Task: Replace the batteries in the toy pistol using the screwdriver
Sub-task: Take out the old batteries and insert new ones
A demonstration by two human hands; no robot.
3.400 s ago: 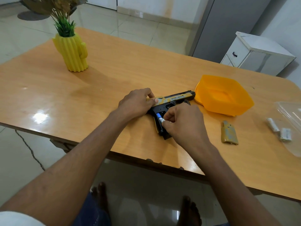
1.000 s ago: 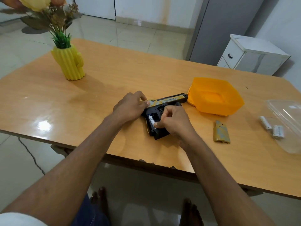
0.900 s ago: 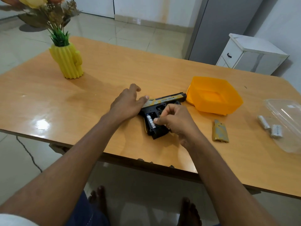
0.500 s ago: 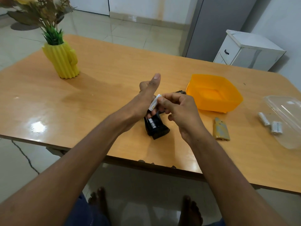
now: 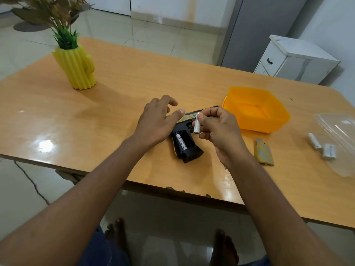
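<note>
- Lifted clear of the grip since a moment ago: one white AA battery [image 5: 197,125], now pinched upright between the thumb and fingertips of the right hand [image 5: 219,129], hovering just above the toy pistol [image 5: 185,138].
- Hanging beside it, the left hand [image 5: 156,120], fingers spread and loose, thumb pointing toward the battery, holding nothing, seemingly easing off from steadying the pistol.
- Lying flat on its side on the wooden table [image 5: 119,96], the black-and-gold pistol, barrel pointing toward the orange bowl [image 5: 255,110], open battery bay facing up for easy reach.
- Showing inside that bay: one remaining cell [image 5: 181,143] beside an empty slot.
- Resting to the right of the pistol, one gold battery cover [image 5: 263,154], probably set aside until the swap is finished.
- Waiting farther right, beside a clear plastic lid [image 5: 340,143]: what look like three loose batteries [image 5: 322,146], possibly the other set, though impossible to confirm.
- Standing far left, one yellow cactus-shaped vase [image 5: 76,68] with greenery.
- Not showing anywhere: a screwdriver.
- Counting up: one pistol, one cover, one bowl, about five batteries.
</note>
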